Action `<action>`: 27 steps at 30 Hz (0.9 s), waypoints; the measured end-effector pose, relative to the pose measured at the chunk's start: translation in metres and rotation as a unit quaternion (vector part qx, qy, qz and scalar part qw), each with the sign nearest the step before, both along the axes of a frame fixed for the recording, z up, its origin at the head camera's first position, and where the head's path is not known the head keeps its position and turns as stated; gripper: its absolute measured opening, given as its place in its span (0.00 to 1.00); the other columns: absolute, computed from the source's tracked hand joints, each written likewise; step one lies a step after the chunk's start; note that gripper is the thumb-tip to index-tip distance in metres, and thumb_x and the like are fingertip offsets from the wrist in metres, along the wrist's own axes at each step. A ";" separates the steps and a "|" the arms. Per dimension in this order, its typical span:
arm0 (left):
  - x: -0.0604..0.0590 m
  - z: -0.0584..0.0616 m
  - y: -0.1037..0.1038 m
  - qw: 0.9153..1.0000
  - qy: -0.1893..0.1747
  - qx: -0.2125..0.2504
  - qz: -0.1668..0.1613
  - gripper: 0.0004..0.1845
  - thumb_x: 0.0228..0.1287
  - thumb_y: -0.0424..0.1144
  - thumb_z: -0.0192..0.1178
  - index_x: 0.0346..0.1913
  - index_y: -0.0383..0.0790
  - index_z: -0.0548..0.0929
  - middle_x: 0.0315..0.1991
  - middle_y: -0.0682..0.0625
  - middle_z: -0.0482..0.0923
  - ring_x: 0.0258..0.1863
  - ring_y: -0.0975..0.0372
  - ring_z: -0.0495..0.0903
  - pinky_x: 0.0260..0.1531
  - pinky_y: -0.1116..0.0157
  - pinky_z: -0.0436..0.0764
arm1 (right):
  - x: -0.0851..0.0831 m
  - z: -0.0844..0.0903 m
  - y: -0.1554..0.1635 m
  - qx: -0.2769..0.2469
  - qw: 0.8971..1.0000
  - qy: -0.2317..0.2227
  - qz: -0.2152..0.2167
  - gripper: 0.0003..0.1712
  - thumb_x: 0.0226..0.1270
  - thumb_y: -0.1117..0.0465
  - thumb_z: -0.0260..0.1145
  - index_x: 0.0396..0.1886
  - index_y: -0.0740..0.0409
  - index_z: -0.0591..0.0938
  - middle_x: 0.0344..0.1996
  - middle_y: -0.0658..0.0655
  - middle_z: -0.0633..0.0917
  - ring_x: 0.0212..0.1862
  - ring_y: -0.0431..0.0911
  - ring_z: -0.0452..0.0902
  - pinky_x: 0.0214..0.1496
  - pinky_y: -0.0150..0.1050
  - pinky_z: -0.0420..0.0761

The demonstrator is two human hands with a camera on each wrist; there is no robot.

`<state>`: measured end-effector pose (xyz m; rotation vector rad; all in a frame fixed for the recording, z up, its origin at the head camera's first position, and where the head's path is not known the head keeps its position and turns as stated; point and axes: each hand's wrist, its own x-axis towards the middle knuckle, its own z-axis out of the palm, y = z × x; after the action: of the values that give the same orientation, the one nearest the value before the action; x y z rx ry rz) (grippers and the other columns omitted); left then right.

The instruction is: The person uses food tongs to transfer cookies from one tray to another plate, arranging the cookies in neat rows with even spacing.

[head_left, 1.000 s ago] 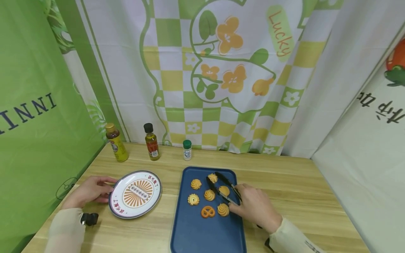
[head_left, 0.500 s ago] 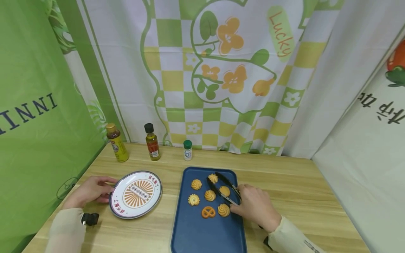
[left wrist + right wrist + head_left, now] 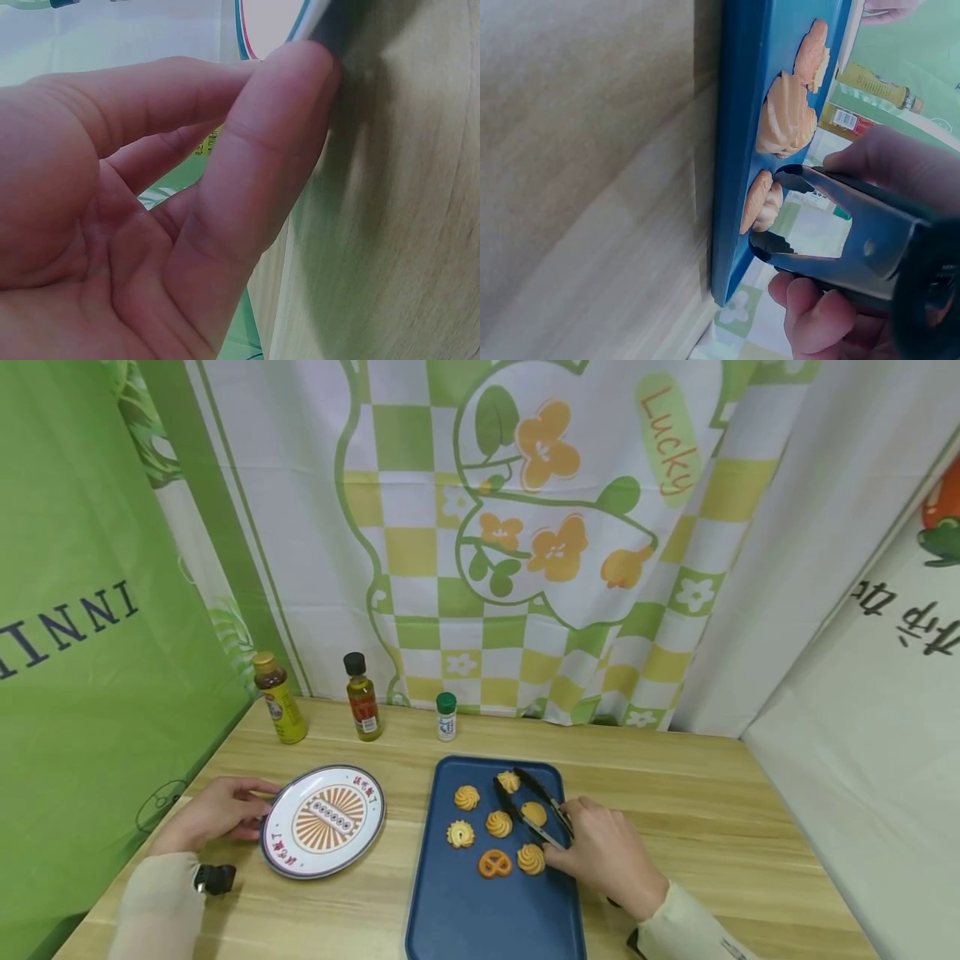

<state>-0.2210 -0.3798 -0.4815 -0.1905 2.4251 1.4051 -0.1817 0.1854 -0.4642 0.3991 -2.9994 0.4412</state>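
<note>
"Nothing has visibly moved since the earlier frame, right?"
"Right. Curled fingers of the right hand grip parted tongs over the blue tray, bottom centre; the arms flank a round cookie, contact unclear."
"Inside the tray?"
"Five other cookies, one pretzel."
"Left hand?"
"Pinching the plate rim, lower left; tabletop runs between plate and tray."

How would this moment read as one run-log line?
left hand: grips plate at its rim | right hand: holds tongs, tips apart | blue tray: six cookies, one pretzel | rear: three capped bottles
</note>
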 end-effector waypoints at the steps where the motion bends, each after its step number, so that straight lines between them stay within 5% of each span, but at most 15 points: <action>1: 0.001 0.000 0.000 1.000 0.000 0.000 0.000 0.28 0.80 0.25 0.60 0.77 0.19 0.71 0.49 0.38 0.84 0.36 0.59 0.87 0.38 0.63 0.97 | 0.000 0.000 0.000 -0.004 1.000 0.002 0.000 0.33 0.57 0.47 0.85 0.55 0.64 0.91 0.47 0.63 0.93 0.28 0.46 0.85 0.29 0.44 0.90; 15: 0.001 0.000 0.001 1.000 0.006 -0.003 -0.001 0.27 0.81 0.25 0.60 0.77 0.18 0.71 0.49 0.36 0.84 0.34 0.59 0.89 0.37 0.63 0.97 | -0.001 0.011 -0.019 -0.031 1.000 0.000 0.004 0.33 0.60 0.47 0.84 0.59 0.62 0.90 0.46 0.60 0.93 0.25 0.40 0.77 0.27 0.40 0.83; 27: 0.000 -0.003 -0.001 1.000 0.014 -0.007 -0.004 0.26 0.81 0.25 0.59 0.76 0.18 0.72 0.50 0.34 0.84 0.34 0.59 0.89 0.36 0.62 0.96 | -0.007 0.014 -0.058 -0.023 0.997 0.038 0.066 0.33 0.60 0.45 0.82 0.60 0.61 0.90 0.50 0.59 0.92 0.32 0.44 0.85 0.30 0.41 0.87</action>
<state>-0.2209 -0.3807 -0.4841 -0.1647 2.4549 1.3971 -0.1888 0.1274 -0.4501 0.5983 -2.8943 0.4919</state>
